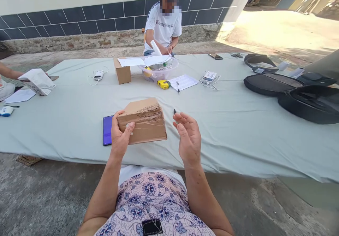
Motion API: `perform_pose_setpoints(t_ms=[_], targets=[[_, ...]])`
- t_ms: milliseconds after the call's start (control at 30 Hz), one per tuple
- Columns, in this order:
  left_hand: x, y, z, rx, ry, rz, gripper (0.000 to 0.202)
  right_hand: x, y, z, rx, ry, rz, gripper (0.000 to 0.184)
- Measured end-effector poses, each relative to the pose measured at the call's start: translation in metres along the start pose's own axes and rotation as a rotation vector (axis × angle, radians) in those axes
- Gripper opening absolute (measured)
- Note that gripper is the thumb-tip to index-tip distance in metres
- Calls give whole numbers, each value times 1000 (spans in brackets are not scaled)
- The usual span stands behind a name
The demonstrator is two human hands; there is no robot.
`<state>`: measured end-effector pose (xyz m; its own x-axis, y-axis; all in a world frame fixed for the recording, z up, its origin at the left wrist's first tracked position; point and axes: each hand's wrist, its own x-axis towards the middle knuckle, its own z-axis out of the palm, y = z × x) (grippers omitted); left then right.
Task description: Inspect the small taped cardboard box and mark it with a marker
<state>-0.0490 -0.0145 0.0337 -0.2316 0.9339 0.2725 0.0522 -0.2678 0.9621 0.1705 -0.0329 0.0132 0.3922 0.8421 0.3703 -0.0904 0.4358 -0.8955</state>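
My left hand [120,137] grips the left end of a taped brown cardboard box [144,121], holding it just above the pale green sheet [79,123]. My right hand [188,137] hovers to the right of the box, palm turned inward, fingers loosely spread and holding nothing. A dark pen [174,111] lies on the sheet just beyond the right fingers. A purple phone [107,130] lies flat under the box's left side.
Across the sheet a person in a white shirt [164,25] handles items over a clear bowl [159,71]. A second small box [122,71], yellow tape measure [163,84], papers [183,82], chargers and black cases [291,87] lie around. Another person's arm holds a white package [37,81] at left.
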Motion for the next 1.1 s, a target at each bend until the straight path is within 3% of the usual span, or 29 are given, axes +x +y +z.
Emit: perform_pose_setpoints(t_ms=[167,867,1000,1100], targets=[[0,-2,0,-83,21,-55,66,-2,-1,0,-11,-39,30,40],[0,-16,4,-65,-53,23,66,-5,7,1,-58,-82,-23,34],[3,-17,4,-20,-45,61,65,10,20,-12,-166,-11,-10,37],[5,-15,4,3,-32,82,61,29,39,-33,-433,92,77,39]])
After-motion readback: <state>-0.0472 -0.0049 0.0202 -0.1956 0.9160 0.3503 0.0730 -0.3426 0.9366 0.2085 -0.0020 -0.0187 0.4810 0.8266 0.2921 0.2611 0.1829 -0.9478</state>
